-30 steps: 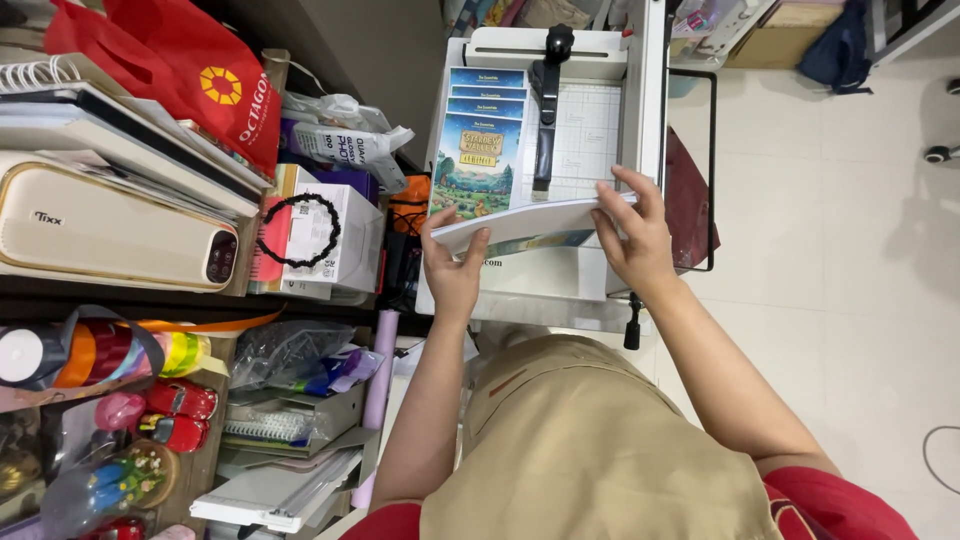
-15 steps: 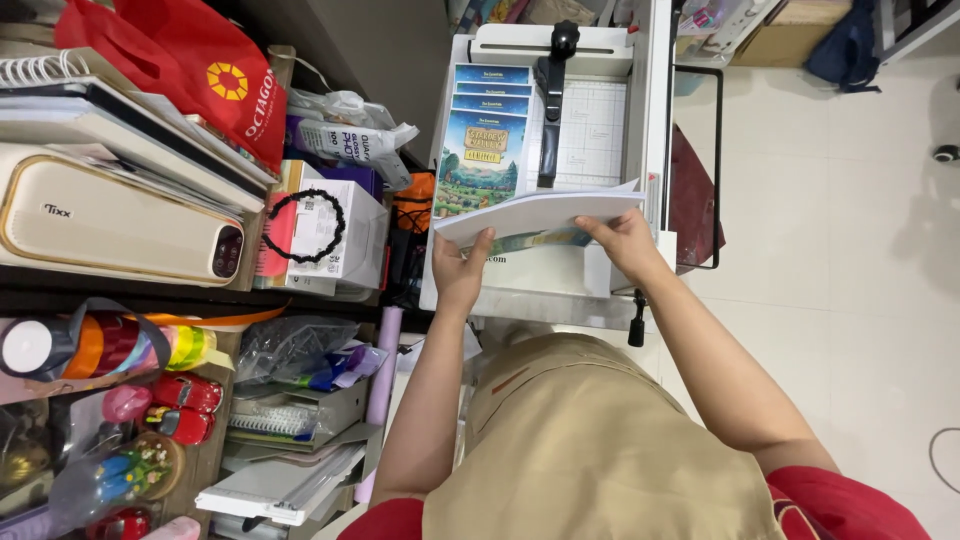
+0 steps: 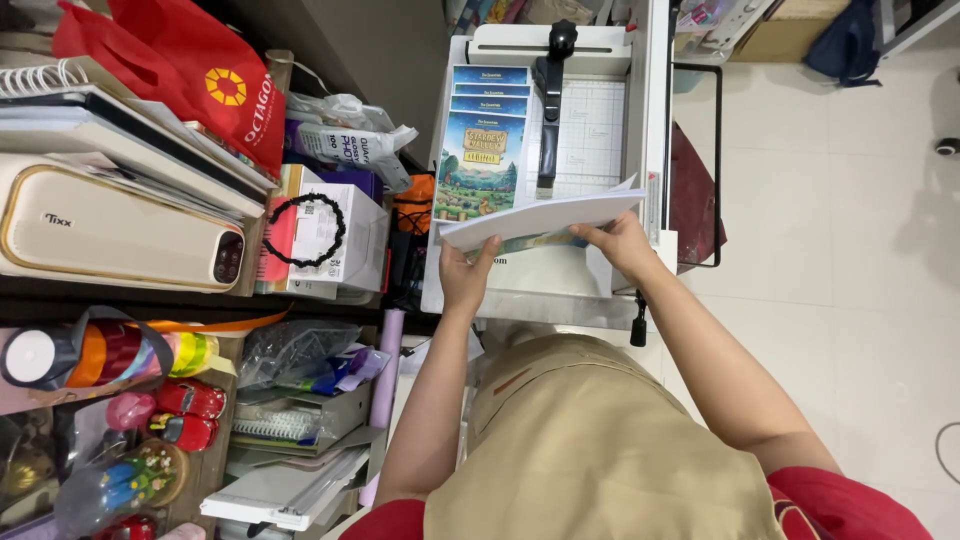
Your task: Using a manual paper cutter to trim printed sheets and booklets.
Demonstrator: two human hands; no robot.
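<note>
Gripping a stack of white sheets [image 3: 545, 218], the left hand [image 3: 468, 280] closes on its left end and the right hand [image 3: 622, 245] on its right end, above the near edge of the paper cutter [image 3: 600, 130]. Printed booklets [image 3: 480, 150] lie overlapped beyond. Since the earlier frame, the stack sits lower and flatter.

Person wore plain tan cloth apron [image 3: 600, 450], smooth fabric, few soft folds, one short reddish-brown stitch mark near upper left part. Under apron was bright red short-sleeved top [image 3: 850, 505], visible at both lower sides. Sleeves ended above elbows, so both forearms were bare. Left hand [image 3: 468, 280] and right hand [image 3: 625, 245] were bare too, no gloves, rings or watch visible.
</note>
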